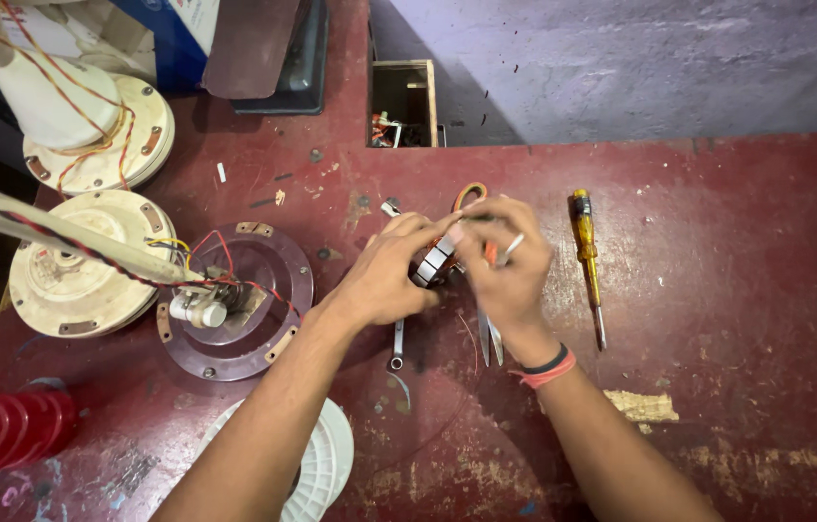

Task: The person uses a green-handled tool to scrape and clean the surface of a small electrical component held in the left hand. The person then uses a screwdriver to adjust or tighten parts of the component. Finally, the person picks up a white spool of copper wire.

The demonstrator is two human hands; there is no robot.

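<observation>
My left hand (384, 275) grips a small motor stator (435, 261), a laminated metal ring with copper winding, over the middle of the dark red worktable (717, 242). My right hand (510, 266) meets it from the right, fingers closed on the stator's top and on a thin metal tool (510, 247). Orange-handled scissors (486, 329) lie under both hands, blades pointing toward me. A small spanner (397, 343) lies below my left hand.
A yellow-handled screwdriver (587, 261) lies to the right. At left sit a maroon fan motor housing (249, 300) with wires, two cream fan motor covers (75, 266), a red coiled part (2, 430) and a white spool (326, 464). A wooden box (403, 101) stands at the back.
</observation>
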